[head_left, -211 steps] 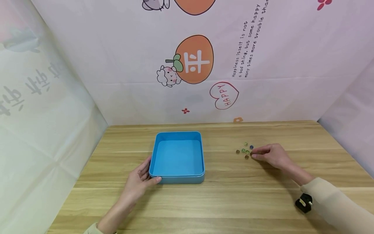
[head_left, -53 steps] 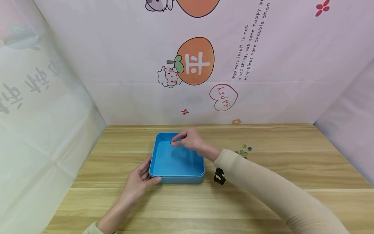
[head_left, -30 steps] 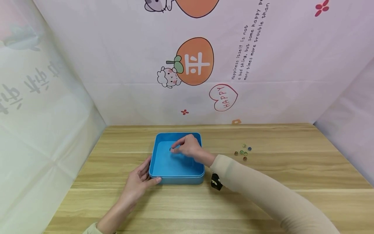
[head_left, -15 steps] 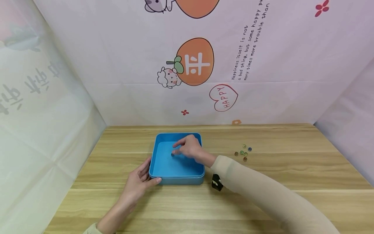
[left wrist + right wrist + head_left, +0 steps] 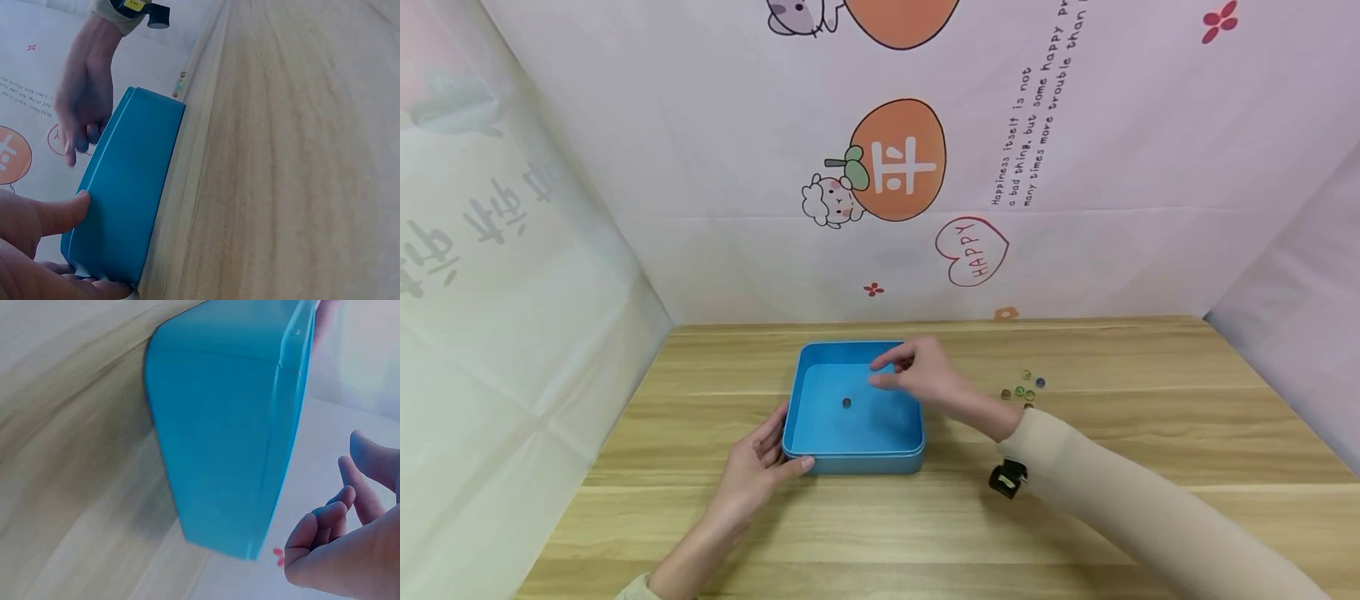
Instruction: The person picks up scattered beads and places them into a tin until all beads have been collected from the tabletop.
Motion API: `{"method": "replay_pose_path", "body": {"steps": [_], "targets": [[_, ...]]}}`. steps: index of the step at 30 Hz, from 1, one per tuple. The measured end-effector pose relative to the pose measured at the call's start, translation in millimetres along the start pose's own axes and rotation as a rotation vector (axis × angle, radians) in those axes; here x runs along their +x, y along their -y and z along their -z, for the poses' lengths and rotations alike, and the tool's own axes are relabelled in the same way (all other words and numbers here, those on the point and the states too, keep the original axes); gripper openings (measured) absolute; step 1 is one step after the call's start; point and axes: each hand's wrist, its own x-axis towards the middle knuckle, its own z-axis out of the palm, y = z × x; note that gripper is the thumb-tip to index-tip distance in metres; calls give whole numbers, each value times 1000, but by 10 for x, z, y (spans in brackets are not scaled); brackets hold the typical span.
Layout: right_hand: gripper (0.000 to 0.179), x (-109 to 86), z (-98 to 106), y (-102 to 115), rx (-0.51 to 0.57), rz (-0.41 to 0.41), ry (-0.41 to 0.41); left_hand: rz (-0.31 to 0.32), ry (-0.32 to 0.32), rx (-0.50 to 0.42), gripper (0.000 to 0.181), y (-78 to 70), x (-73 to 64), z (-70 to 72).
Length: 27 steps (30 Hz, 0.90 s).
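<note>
A blue square box [image 5: 853, 464] without a lid stands on the table. My left hand [image 5: 751, 475] grips its near left corner, thumb at the front wall and fingers along the left side; the left wrist view shows the thumb [image 5: 62, 215] by the rim. On the box floor lies a small brown glass marble [image 5: 846, 402]. Over the box's right rim is my right hand [image 5: 925, 373], thumb and forefinger spread apart with nothing between them. In the right wrist view, the other fingers of this right hand [image 5: 350, 531] are curled.
Right of the box, several glass marbles lie in a loose group on the wooden table, among them a blue marble [image 5: 1041, 382], a green marble [image 5: 1019, 391] and a brown marble [image 5: 1006, 394]. A black wrist camera [image 5: 1007, 479] hangs below the right sleeve. A printed cloth [image 5: 737, 250] stands behind the table.
My right hand brought a brown marble from the group into the box, let it go there, and has drawn back up and right. The left hand keeps its place at the corner.
</note>
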Motion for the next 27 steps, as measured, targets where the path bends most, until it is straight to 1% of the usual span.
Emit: {"method": "replay_pose_path", "body": {"steps": [4,7,11,17,20,24,27], "targets": [[17,-149,204,-57,28,1,-14,1,1,-1,93,11,3,13],[20,-241,352,-132,43,-12,-37,-3,-1,23,96,18,3,23],[23,-346,514,-269,23,-45,-71,-5,-7,47,99,22,11,28],[26,-514,691,-458,-37,-102,-120,-14,-14,50,99,18,28,25],[26,-587,767,-557,-54,-108,-128,-17,-12,56,98,20,30,20],[29,-678,884,-693,-49,-104,-134,-19,-10,60,96,19,33,7],[32,-738,975,-788,-25,-109,-156,-20,-8,55,96,15,36,-5]]}}
